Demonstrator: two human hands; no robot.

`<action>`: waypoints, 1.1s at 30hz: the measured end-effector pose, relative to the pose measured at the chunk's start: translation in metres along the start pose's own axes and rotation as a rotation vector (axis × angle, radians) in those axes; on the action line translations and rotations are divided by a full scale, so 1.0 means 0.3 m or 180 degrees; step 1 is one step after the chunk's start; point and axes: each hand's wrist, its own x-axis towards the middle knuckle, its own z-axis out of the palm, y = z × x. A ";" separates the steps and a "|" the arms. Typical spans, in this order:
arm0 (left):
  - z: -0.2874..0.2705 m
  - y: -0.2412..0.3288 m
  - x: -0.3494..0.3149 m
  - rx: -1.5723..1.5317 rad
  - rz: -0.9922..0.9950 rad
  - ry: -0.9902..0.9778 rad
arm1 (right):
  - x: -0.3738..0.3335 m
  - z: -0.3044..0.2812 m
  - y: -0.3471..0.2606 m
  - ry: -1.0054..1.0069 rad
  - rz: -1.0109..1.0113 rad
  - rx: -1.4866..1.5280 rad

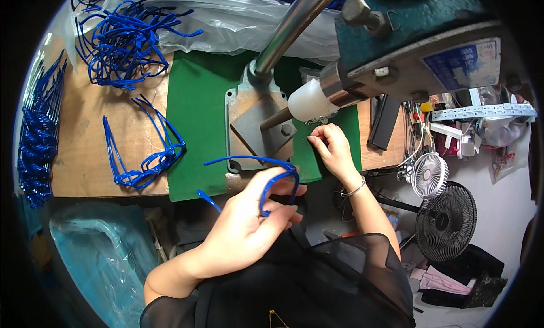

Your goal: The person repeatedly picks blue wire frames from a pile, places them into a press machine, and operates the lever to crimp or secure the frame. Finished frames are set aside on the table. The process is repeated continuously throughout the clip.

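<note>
My left hand (241,231) is closed round a blue eyeglass frame (249,157), held in front of the press base with one temple reaching out to the left. My right hand (336,153) rests over the green mat (195,124), thumb and fingertips pinched together; anything between them is too small to make out. Just beyond those fingertips lies a little heap of tiny metal pieces (318,121), partly hidden by the white plastic head (309,100) of the bench press. The press's steel base (232,132) stands on the mat between my hands.
A pair of blue frames (136,172) lies left of the mat. Behind it is a tangled heap of blue frames (124,41), with a stacked row (38,141) at the far left. The press body (408,56) overhangs the right. Fans (446,220) stand at right.
</note>
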 end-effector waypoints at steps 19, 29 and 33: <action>-0.012 0.053 -0.067 0.0025 -0.0451 -0.0455 | 0.055 -0.201 -0.462 -0.0300 -0.1551 0.1387; -0.020 0.079 -0.059 -0.0378 -0.0864 -0.0613 | 0.054 -0.208 -0.445 -0.0677 -0.1219 0.1949; -0.024 0.061 -0.066 -0.0034 -0.0617 -0.0624 | 0.056 -0.207 -0.445 -0.0808 -0.1124 0.2147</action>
